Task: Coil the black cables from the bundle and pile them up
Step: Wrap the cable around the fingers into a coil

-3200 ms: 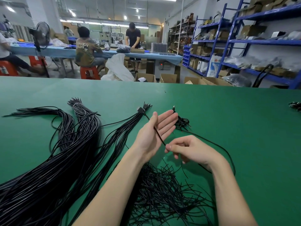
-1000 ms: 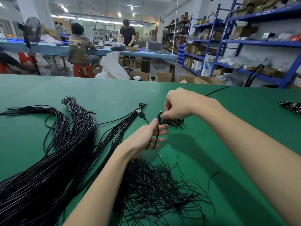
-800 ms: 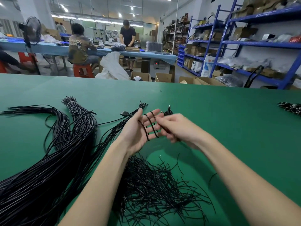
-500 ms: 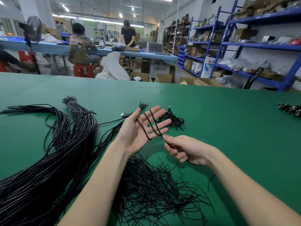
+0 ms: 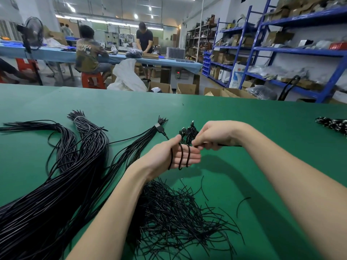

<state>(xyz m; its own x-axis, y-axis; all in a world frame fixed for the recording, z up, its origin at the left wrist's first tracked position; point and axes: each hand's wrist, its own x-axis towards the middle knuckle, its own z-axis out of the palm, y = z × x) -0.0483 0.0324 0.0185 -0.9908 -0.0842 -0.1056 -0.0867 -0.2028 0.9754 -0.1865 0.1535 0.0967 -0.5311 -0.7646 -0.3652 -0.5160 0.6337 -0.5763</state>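
At frame centre our left hand [image 5: 176,156] carries three turns of one cable [image 5: 180,156]; our right hand [image 5: 212,136] pinches its tail. The pile [image 5: 188,132] behind looks small, and the bundle [image 5: 56,177] at left stays large.

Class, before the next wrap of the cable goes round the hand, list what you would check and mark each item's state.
1. Cable looped round left hand: ok, three turns show.
2. Right hand pinches the free run: ok.
3. Plug end lies clear of the bundle: cannot tell.
4. Pile of coiled cables within reach on the table: ok.
5. Loose ties clear of the cable: cannot tell.
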